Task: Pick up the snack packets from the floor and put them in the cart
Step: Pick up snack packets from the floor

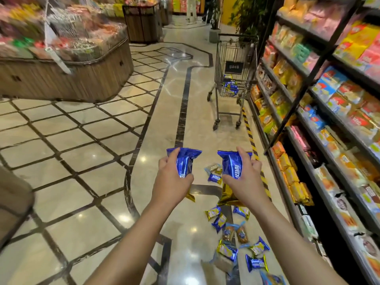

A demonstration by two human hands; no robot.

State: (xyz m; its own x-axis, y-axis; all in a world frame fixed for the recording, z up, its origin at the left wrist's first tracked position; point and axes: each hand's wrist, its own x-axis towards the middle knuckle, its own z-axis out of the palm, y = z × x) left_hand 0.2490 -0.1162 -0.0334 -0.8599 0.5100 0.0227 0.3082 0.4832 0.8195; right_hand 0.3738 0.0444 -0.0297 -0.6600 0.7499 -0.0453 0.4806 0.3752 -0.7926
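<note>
- Far left: a wooden display island [61, 79] heaped with wrapped sweets, blurred; a second, smaller wooden stand [141, 23] lies farther back.
- Left and centre: the polished tiled floor [61, 140], pale squares with dark lines, and a dark inlaid band running away from me toward the far end of the aisle.
- Centre left: my left hand [170, 177], arm stretched forward, fingers curled round a blue snack packet [184, 161]; the packet stands roughly upright in my grasp, its crimped top edge above my fingers.
- Centre right: my right hand [244, 173], arm also stretched forward, grasping a second blue packet [231, 163] with white lettering on its face; thumb and fingers wrap its sides. The two packets are near each other but apart.
- Below and between my arms: loose snack packets on the floor [236, 233], blue, gold and clear wrappers, scattered from just under my hands to the near edge; a larger gold packet [228, 196] lies partly hidden under my right wrist.
- Far centre right: the shopping cart [232, 64], wire-sided, standing just beside the shelving; blue packets in the cart [230, 87] lie on its basket bottom.
- Right: tall shelving [329, 99] stocked with orange, yellow, pink and blue bagged goods; yellow-and-black hazard tape [249, 132] runs along its foot.
</note>
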